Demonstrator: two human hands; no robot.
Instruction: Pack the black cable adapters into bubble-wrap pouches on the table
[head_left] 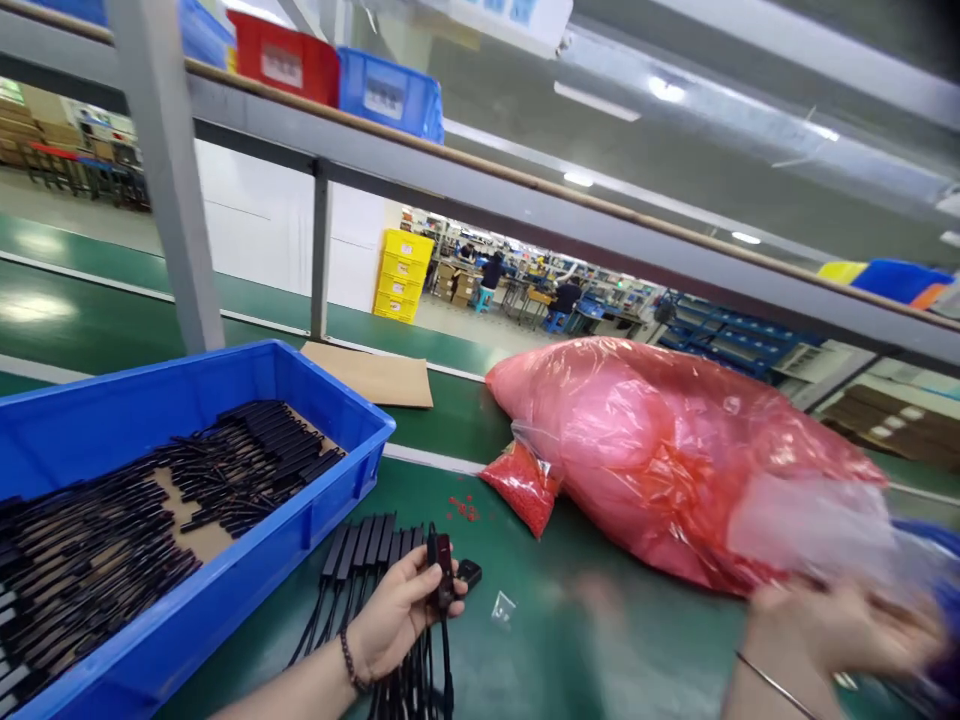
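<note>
My left hand is closed around a small black device with a cable, held upright above the green table. Beneath and beside it, several similar black cabled devices lie in a row. Another small black piece is just right of my fingers. A tiny clear plastic bag lies further right. My right hand, smeared by motion, is at the lower right, close to whitish translucent plastic. Its fingers do not show clearly, so I cannot tell whether it holds anything.
A blue bin with rows of black cabled devices stands on the left. A large pink plastic bag fills the back right. By it are a small bag of red pieces and loose red bits. Behind lies cardboard; a shelf beam crosses above.
</note>
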